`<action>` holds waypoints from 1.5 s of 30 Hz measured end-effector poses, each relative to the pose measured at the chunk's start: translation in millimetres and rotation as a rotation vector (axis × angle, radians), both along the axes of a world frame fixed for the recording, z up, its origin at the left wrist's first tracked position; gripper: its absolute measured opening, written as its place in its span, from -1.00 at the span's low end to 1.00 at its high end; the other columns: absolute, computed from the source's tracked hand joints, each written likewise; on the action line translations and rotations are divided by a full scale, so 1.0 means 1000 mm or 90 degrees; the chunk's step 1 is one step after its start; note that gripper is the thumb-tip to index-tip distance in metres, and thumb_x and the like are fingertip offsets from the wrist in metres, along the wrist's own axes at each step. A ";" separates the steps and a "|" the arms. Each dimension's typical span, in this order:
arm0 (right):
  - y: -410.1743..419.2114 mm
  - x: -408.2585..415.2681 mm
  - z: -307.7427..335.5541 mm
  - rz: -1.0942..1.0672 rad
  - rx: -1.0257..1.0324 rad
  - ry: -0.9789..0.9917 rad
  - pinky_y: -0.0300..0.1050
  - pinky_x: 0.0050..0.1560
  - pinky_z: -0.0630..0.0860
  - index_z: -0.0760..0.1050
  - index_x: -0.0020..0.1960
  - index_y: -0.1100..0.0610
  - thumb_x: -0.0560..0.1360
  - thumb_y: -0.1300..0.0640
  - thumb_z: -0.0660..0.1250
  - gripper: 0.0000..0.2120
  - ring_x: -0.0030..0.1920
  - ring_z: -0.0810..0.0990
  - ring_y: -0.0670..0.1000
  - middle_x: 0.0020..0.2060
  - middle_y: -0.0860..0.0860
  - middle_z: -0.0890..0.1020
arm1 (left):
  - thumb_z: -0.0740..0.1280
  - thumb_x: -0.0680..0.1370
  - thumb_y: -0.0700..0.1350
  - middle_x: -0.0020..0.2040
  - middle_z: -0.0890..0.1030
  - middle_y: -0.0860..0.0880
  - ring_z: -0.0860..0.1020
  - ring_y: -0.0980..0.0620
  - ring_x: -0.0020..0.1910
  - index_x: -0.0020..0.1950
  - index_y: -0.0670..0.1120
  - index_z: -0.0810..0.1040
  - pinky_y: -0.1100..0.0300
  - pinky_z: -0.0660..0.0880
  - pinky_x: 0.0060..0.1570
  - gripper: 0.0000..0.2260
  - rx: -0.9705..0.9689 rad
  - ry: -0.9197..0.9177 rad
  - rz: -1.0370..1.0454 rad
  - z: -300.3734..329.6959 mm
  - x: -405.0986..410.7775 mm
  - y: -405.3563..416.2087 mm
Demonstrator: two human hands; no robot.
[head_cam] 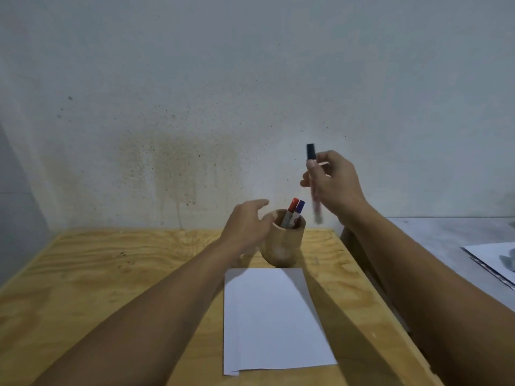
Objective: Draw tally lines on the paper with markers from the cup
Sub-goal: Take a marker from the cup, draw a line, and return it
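Right hand (333, 181) holds a black-capped marker (314, 185) aloft; left hand (246, 224), fingers spread against the wooden cup (282, 240), could tip it onto the paper (274, 319)

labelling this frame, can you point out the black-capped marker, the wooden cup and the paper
black-capped marker (311, 151): head view, on its black cap above the right hand.
wooden cup (281, 250): head view, on the front of its wall.
paper (273, 321): head view, on the blank middle of the sheet.
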State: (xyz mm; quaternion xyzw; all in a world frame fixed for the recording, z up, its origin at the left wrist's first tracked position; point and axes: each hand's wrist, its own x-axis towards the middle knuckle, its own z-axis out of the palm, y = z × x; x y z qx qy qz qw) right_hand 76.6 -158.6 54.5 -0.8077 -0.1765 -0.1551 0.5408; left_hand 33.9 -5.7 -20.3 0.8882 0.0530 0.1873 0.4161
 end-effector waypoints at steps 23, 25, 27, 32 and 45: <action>0.020 -0.061 -0.069 0.153 -0.271 0.076 -0.47 -0.45 0.42 0.50 -0.07 0.17 0.52 0.25 0.37 -0.95 -0.35 0.54 -0.07 -0.29 0.01 0.54 | 0.47 0.41 -0.25 -0.33 0.61 -0.07 0.55 0.01 -0.37 -0.23 -0.18 0.64 0.25 0.58 -0.38 -0.96 -0.299 0.017 0.134 -0.032 -0.052 0.065; 0.017 -0.064 -0.075 0.228 -0.134 0.219 -0.21 -0.36 0.61 0.51 0.06 0.21 0.57 0.27 0.30 -0.91 -0.27 0.67 0.10 -0.17 0.16 0.63 | 0.47 0.39 -0.28 -0.31 0.56 -0.06 0.60 -0.06 -0.25 -0.19 -0.16 0.63 0.09 0.63 -0.20 -0.94 -0.230 0.050 0.166 -0.051 -0.055 0.074; 0.014 -0.066 -0.078 0.287 -0.030 0.321 -0.01 -0.31 0.68 0.53 0.10 0.31 0.60 0.30 0.24 -0.86 -0.26 0.67 0.15 -0.11 0.27 0.62 | 0.48 0.38 -0.27 -0.29 0.55 -0.04 0.57 -0.03 -0.21 -0.11 -0.17 0.63 0.17 0.54 -0.13 -0.88 -0.096 0.072 0.164 -0.064 -0.058 0.077; 0.014 -0.066 -0.087 0.376 0.245 0.518 0.02 -0.19 0.69 0.53 0.20 0.39 0.60 0.42 0.10 -0.71 -0.22 0.68 0.15 -0.09 0.32 0.63 | 0.47 0.40 -0.24 -0.16 0.64 -0.11 0.54 -0.01 -0.19 -0.04 -0.17 0.64 0.22 0.41 -0.16 -0.85 0.009 0.047 0.147 -0.079 -0.062 0.077; 0.048 -0.054 -0.124 0.270 0.265 0.374 -0.15 -0.27 0.64 0.59 0.12 0.31 0.52 0.19 0.37 -0.77 -0.26 0.62 -0.02 -0.18 0.13 0.62 | 0.45 0.42 -0.10 -0.01 0.53 0.00 0.53 0.05 -0.11 0.02 -0.10 0.58 0.44 0.42 -0.15 -0.80 0.050 -0.102 0.105 -0.090 -0.100 0.063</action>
